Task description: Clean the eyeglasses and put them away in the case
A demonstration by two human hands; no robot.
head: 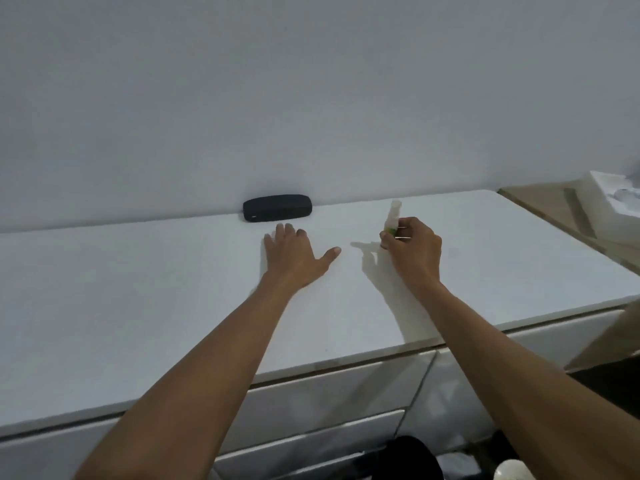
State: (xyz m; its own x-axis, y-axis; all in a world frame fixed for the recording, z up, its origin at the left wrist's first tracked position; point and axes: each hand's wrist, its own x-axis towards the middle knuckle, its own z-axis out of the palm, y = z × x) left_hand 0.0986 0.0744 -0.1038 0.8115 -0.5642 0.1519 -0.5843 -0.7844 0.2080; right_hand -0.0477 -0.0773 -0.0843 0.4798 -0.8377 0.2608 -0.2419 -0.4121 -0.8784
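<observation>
No text, brand, number or sign can be read. The small white spray bottle point(393, 220) carries a green and yellow label band, too blurred to read. The black oblong fabric case point(277, 208) bears a small pale mark, possibly a logo, illegible.

Home room: white drawer cabinet point(311, 403) against plain painted wall point(311, 98).
</observation>
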